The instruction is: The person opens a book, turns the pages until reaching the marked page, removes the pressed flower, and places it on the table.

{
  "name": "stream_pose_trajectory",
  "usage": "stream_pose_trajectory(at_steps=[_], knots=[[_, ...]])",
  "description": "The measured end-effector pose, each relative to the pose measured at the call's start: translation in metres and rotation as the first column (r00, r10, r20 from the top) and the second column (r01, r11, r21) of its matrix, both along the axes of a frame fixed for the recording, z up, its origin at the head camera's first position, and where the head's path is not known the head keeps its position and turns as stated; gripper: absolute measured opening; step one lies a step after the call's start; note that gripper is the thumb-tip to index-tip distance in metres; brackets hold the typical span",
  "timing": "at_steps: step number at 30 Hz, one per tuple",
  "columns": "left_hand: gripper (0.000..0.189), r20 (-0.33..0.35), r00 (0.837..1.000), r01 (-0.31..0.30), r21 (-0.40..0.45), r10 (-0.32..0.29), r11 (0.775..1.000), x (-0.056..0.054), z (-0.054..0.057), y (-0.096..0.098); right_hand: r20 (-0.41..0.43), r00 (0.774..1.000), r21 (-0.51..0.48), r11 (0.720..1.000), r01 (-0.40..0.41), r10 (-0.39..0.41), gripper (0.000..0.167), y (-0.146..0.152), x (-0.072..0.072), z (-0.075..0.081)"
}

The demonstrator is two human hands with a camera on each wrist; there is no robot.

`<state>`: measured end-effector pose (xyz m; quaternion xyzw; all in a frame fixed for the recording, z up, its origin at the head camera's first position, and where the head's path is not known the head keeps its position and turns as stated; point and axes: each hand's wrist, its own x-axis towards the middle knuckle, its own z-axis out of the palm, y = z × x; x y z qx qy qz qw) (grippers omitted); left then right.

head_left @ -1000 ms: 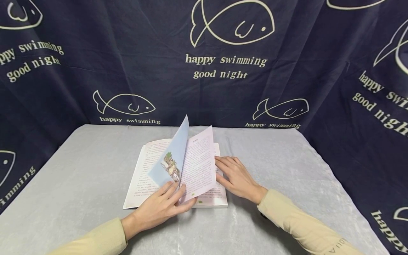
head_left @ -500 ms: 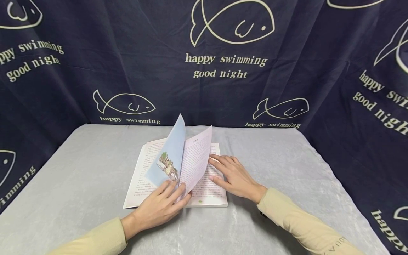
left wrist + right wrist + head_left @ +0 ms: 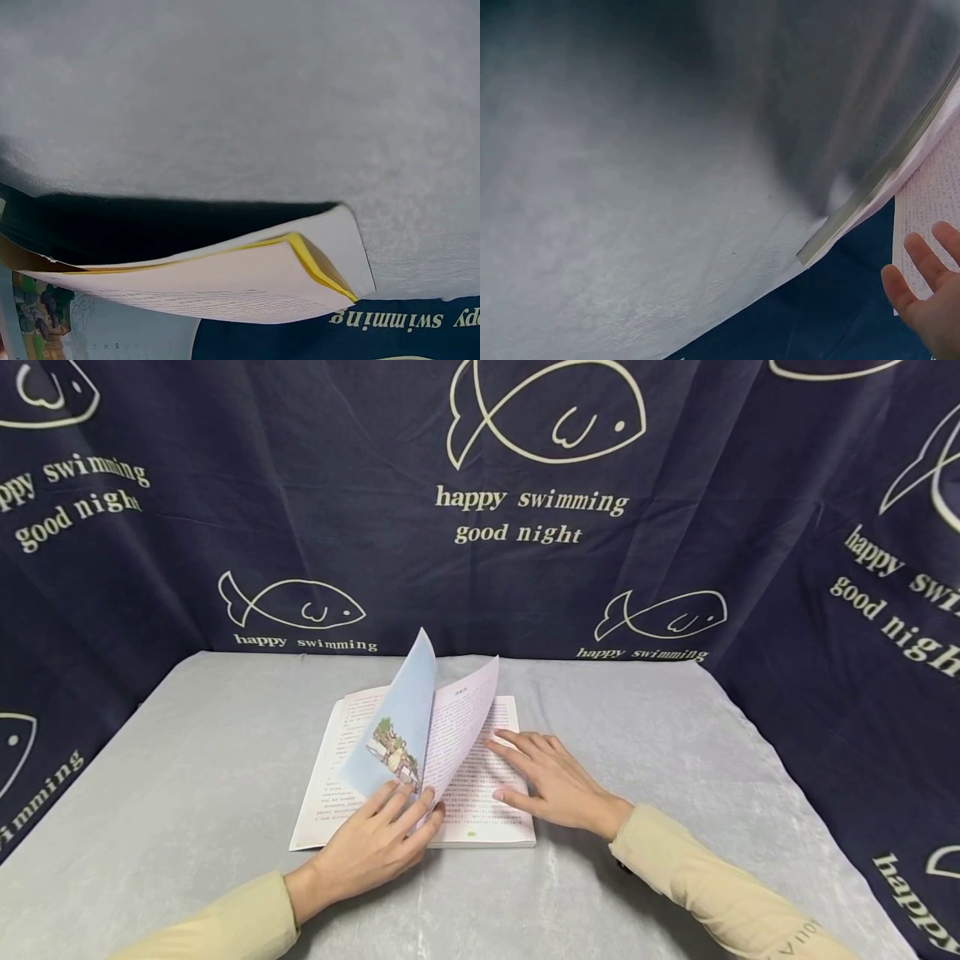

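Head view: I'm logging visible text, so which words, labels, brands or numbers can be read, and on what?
"happy swimming": dark blue cloth, repeated, some copies cut off.
"good night": same cloth, also repeated.
Open book: page print too small to read.
Right sleeve: a few letters, too unclear to read surely.

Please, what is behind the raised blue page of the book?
Behind the blue page, part of a printed page shows at its left, with grey table and dark curtain beyond its top. The text it covers cannot be seen.
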<state>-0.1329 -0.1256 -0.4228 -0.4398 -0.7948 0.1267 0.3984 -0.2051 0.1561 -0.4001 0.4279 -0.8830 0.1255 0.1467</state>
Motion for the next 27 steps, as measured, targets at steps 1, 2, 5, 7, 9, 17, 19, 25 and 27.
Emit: stream_pose_trajectory(at_steps=[1,2,5,7,9,17,19,25,27], knots=[[0.038,-0.003,1.0,0.0,0.003,0.0,1.0,-0.0001,0.0,0.0,0.006,1.0,0.007,1.0,-0.001,0.001,0.065,0.0005,0.0003,-0.0004],[0.038,-0.007,1.0,-0.001,0.004,0.001,1.0,-0.0002,0.0001,-0.0001,0.008,1.0,0.02,1.0,-0.001,0.001,0.065,0.0013,0.0006,-0.0011],[0.037,-0.007,1.0,-0.003,0.004,0.003,1.0,-0.0002,0.0001,-0.0004,0.024,1.0,0.041,0.999,-0.005,0.004,0.067,0.003,0.0012,-0.0033],[0.037,-0.004,1.0,-0.006,0.0,0.006,1.0,0.0,0.0005,-0.0005,0.036,0.999,0.058,0.998,-0.007,0.005,0.068,0.0042,0.0016,-0.0046],[0.037,0.001,1.0,-0.011,-0.006,0.011,1.0,0.0005,0.0008,-0.0006,0.049,0.999,0.071,0.997,-0.013,0.01,0.069,0.0051,0.0021,-0.0056],[0.035,0.002,1.0,-0.022,-0.005,0.022,1.0,0.002,0.001,-0.001,0.084,0.996,0.131,0.99,-0.042,0.031,0.073,0.0067,0.0043,-0.0081],[0.035,-0.002,1.0,-0.022,0.0,0.022,1.0,0.0022,0.0009,-0.0012,0.087,0.996,0.142,0.989,-0.049,0.036,0.073,0.007,0.0052,-0.0089],[0.035,-0.009,1.0,-0.023,0.005,0.023,1.0,0.0023,0.001,-0.0014,0.113,0.993,0.164,0.985,-0.058,0.04,0.075,0.0076,0.008,-0.0097],[0.035,-0.015,1.0,-0.016,0.008,0.016,1.0,0.0022,0.0011,-0.0016,0.121,0.992,0.168,0.984,-0.06,0.04,0.077,0.0076,0.0085,-0.0095]])
